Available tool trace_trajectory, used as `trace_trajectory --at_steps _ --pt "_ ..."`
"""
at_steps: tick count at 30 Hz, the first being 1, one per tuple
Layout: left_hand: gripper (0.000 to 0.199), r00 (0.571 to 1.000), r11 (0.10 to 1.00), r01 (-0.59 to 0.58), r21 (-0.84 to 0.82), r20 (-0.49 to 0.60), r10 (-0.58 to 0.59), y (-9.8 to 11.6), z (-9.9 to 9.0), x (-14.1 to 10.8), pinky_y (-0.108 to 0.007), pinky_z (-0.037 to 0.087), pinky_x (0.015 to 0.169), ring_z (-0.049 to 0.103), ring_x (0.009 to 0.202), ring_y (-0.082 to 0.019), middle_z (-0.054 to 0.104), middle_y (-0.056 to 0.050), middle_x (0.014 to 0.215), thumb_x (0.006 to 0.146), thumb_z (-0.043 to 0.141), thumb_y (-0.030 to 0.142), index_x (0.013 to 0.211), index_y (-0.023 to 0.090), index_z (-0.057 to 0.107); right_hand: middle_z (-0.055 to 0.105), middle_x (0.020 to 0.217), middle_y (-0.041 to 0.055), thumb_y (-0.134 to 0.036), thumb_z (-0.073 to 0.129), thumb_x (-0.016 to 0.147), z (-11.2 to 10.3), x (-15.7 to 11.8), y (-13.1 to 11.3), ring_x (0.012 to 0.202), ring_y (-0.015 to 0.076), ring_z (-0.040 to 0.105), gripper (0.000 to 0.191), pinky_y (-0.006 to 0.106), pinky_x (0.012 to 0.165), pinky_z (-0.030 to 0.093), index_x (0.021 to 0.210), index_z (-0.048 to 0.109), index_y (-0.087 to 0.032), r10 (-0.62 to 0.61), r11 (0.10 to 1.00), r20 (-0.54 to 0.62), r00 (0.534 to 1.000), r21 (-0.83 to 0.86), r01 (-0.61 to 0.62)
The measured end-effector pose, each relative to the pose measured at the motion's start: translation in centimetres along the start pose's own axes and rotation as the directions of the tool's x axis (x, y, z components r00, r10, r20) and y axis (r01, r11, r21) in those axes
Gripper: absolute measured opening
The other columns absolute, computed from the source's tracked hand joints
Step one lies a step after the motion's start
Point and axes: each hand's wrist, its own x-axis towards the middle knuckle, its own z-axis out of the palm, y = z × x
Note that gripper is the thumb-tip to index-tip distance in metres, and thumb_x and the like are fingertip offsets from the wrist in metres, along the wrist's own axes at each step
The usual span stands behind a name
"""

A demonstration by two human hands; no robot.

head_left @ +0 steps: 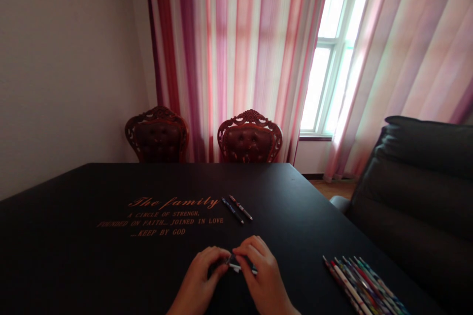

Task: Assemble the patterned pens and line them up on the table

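Near the front of the table, my left hand and my right hand meet at the fingertips, both in a pinch. Between them is a pen with a white part showing, lying roughly level and partly covered by my fingers. A small dark or clear piece shows at the touching fingertips, too small to make out. Just beyond my hands, a dark blue pen and a pen with a brown and silver barrel lie side by side at a slant.
Several pens and pencils lie in a bunch at the right of the black table, which bears gold lettering. Two carved chairs stand at the far edge. A dark armchair is at the right.
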Motion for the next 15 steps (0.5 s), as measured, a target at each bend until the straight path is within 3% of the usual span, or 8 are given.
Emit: trace_trajectory --at_steps 6,11,15 --pt "0.015 0.999 0.993 0.043 -0.112 -0.02 -0.046 0.3 -0.1 0.2 -0.029 0.05 0.083 0.068 0.09 -0.023 0.074 -0.005 0.093 0.084 0.062 0.028 0.094 0.023 0.072 0.061 0.092 0.0032 -0.003 0.052 0.087 -0.3 0.1 -0.2 0.088 0.0188 0.056 0.029 0.031 0.078 0.046 0.104 0.062 -0.024 0.007 1.0 -0.001 1.0 -0.003 -0.007" --pt "0.017 0.987 0.945 0.08 -0.318 -0.108 -0.12 -0.1 -0.5 0.8 -0.029 0.051 0.08 0.069 0.084 -0.022 0.073 -0.003 0.084 0.084 0.061 0.034 0.093 0.021 0.068 0.06 0.087 0.0008 -0.002 0.06 0.08 -1.2 0.4 -0.2 0.09 0.0197 0.053 0.022 0.032 0.08 0.042 0.083 0.065 -0.024 0.056 0.99 0.09 0.994 -0.134 -0.044" --pt "0.019 0.983 0.947 0.095 -0.308 -0.122 -0.138 -0.4 -0.7 0.9 -0.03 0.05 0.083 0.069 0.088 -0.023 0.073 -0.004 0.086 0.084 0.061 0.035 0.093 0.02 0.068 0.06 0.092 0.0 -0.007 0.068 0.075 -1.5 0.2 -0.1 0.093 0.0218 0.05 0.019 0.037 0.085 0.037 0.08 0.066 -0.026 0.08 0.961 0.172 0.982 -0.274 -0.03"
